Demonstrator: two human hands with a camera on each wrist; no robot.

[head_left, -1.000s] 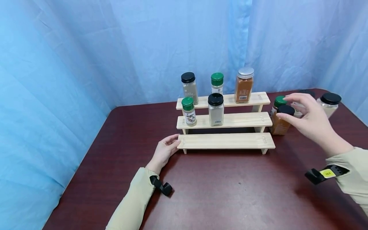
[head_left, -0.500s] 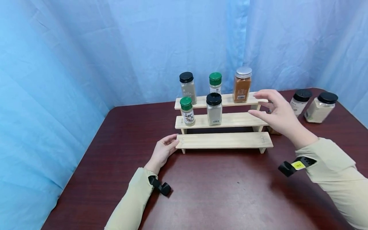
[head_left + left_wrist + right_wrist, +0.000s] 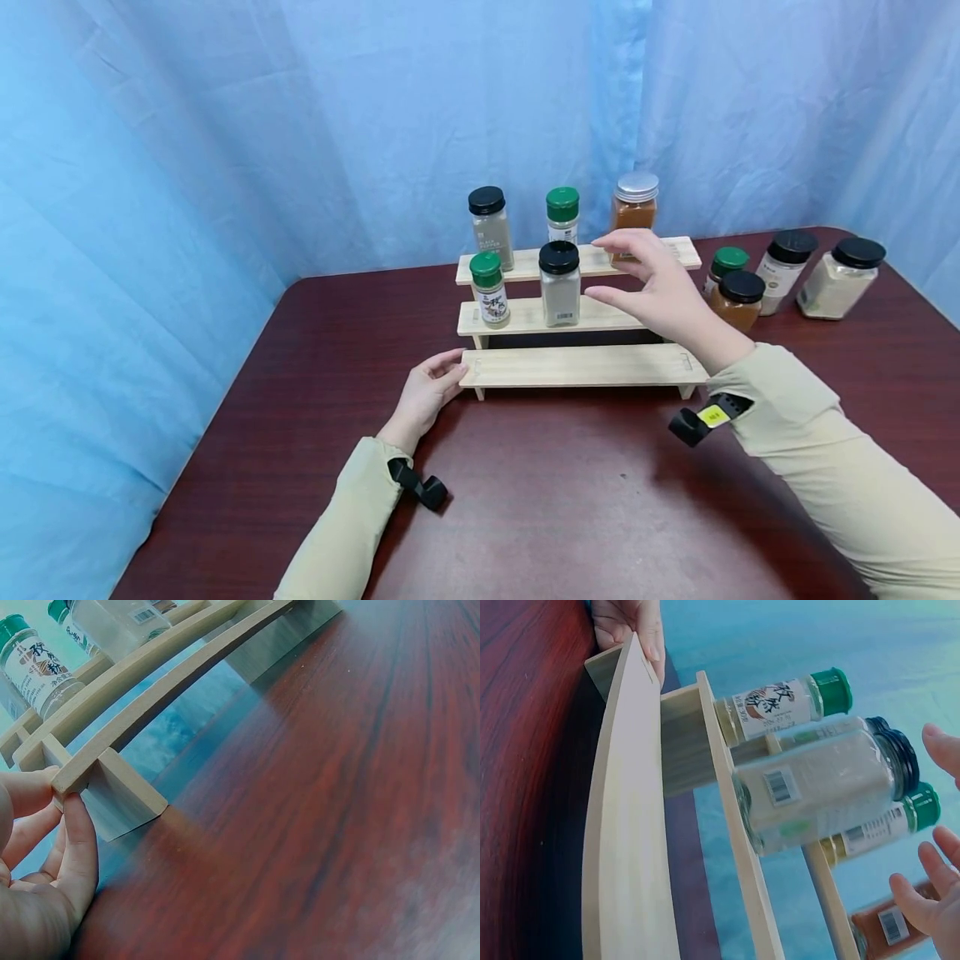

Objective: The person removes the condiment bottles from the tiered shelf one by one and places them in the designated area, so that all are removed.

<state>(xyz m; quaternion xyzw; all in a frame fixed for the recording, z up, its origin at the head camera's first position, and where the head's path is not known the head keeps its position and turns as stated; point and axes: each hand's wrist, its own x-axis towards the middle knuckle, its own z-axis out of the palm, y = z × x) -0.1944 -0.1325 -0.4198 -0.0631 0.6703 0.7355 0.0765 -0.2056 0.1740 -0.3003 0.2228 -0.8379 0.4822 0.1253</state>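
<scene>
A creased blue curtain (image 3: 375,125) behind a dark reddish-brown table (image 3: 555,508) — wood-grained, glossy, its far corners rounded.

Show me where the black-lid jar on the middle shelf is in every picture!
Head: the black-lid jar is just right of the centre.
Left wrist: the jar is at the top, left of centre, cut off, its lid out of view.
Right wrist: the jar lies sideways, right of centre, lid to the right.
Shared landmark: the left hand at the rack's end.
</scene>
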